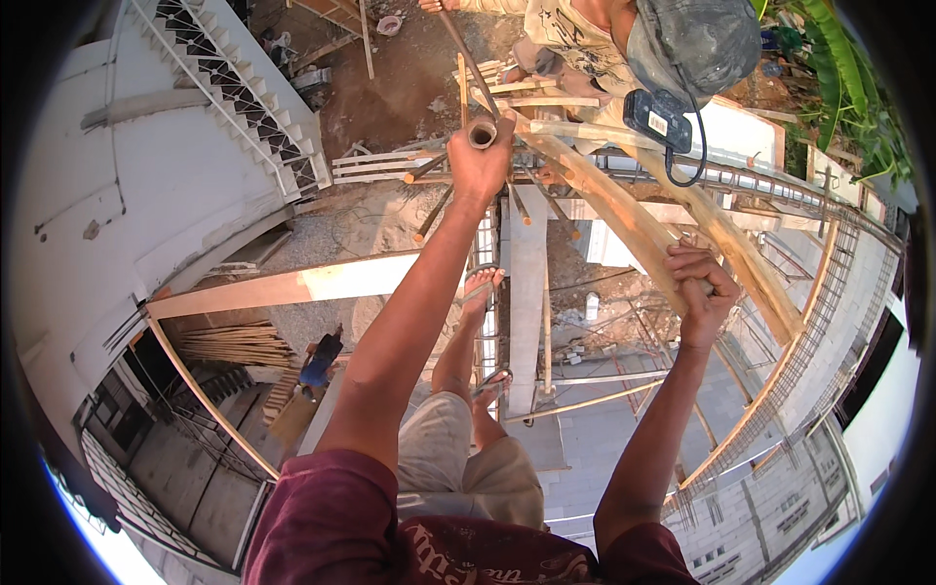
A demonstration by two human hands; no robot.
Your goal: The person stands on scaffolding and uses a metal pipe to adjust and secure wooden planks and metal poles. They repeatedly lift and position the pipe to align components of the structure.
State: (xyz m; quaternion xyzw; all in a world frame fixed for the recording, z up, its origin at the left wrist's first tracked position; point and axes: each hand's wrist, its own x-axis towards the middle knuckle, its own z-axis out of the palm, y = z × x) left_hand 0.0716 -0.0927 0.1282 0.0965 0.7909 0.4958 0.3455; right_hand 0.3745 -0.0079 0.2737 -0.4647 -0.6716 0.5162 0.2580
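My left hand (480, 168) is closed around a metal pipe (482, 135), whose hollow round end faces me. A long brown rod (468, 54) runs from beside this hand up to a co-worker's hand (441, 5); whether it joins the pipe cannot be made out. Several rusty rebar ends (425, 170) stick out around my left hand. My right hand (704, 288) is a curled fist over the edge of a curved wooden board (624, 219). Whether it grips the board or something small inside the fingers is hidden.
Opposite me crouches a co-worker in a dark cap (697, 54) with a cabled black box (658, 122). My sandalled feet (483, 283) stand high on a narrow rebar-framed beam. Ground lies far below, with a person (320, 366) near stacked poles (234, 344). A grey plank (526, 292) runs alongside.
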